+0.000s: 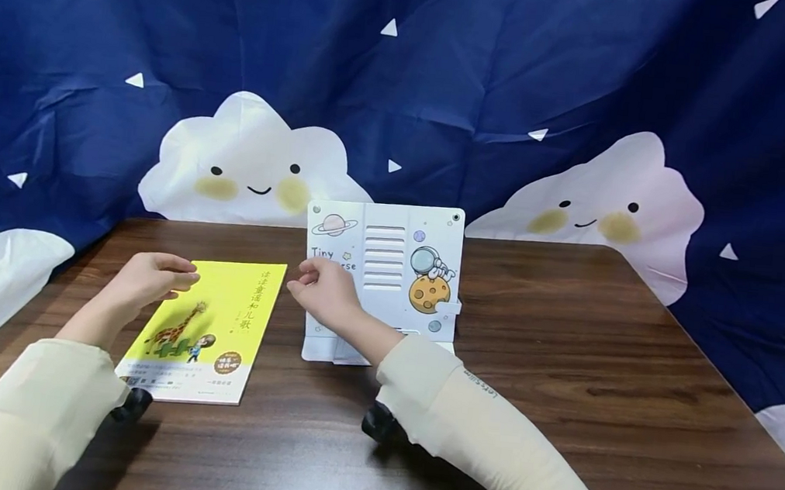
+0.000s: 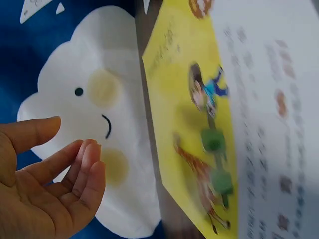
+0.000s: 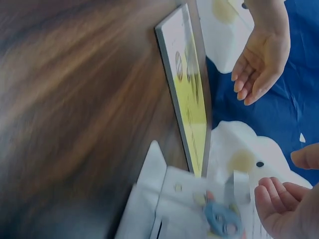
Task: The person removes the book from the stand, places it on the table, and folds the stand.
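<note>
A yellow book (image 1: 217, 323) with a giraffe and a child on its cover lies flat on the left of the table. My left hand (image 1: 151, 280) hovers over its upper left part, fingers loosely bent and holding nothing; the left wrist view shows the same hand (image 2: 55, 184) with thumb and fingers apart. A white book stand (image 1: 380, 306) printed with an astronaut and planets stands upright to the right of the book. In front of its left side is my right hand (image 1: 327, 292), fingers relaxed with nothing in them, pointing toward the book.
The dark wooden table (image 1: 562, 384) reaches back to a blue curtain (image 1: 443, 70) with smiling white clouds. A small clip (image 1: 448, 307) sticks out at the stand's lower right. Black wrist cameras (image 1: 380, 421) hang under both cuffs.
</note>
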### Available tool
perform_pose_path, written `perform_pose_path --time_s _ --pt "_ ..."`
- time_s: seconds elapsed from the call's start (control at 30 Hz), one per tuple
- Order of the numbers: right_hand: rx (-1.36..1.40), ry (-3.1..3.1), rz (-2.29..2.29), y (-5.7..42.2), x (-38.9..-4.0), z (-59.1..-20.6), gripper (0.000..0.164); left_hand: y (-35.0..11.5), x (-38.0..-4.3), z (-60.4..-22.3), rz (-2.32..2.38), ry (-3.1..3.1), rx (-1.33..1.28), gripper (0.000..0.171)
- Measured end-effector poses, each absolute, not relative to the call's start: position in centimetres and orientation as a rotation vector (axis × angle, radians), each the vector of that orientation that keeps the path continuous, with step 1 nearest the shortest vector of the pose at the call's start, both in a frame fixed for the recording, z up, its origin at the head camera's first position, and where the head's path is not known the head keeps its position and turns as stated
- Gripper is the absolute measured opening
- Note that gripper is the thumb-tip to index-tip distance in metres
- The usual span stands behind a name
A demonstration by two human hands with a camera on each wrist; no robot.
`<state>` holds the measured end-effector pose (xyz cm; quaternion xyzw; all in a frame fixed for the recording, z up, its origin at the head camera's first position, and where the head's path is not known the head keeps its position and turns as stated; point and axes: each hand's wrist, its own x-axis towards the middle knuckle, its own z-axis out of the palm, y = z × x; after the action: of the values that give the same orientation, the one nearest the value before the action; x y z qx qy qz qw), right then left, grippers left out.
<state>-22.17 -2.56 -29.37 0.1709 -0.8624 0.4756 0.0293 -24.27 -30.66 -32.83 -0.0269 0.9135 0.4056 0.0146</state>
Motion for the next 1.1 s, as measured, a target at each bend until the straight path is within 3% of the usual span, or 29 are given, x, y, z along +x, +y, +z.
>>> perform_pose_path --time_s 0.07,0.23,0.57,0.8,1.1 --pt "0.532 -2.651 1.481 -1.8 -22.3 -29.2 0.027 -27.9 -22.2 -29.9 1.292 2.804 -0.058 0.046" --pt "0.525 -2.625 1.460 -0.3 -22.7 -28.7 0.028 -25.9 -21.7 -28.2 1.357 2.783 0.001 0.042" --pt "0.533 -2.559 1.447 2.6 -23.1 -27.9 0.026 -25.8 -24.1 -29.5 1.467 2.782 0.016 0.042" --pt "0.478 -2.486 1.463 4.3 -23.3 -27.9 0.026 -22.5 -22.3 -28.2 1.476 2.785 0.056 0.039" --pt "0.512 -2.355 1.521 6.1 -22.9 -28.1 0.024 -20.7 -22.5 -28.8 1.552 2.739 0.106 0.038"
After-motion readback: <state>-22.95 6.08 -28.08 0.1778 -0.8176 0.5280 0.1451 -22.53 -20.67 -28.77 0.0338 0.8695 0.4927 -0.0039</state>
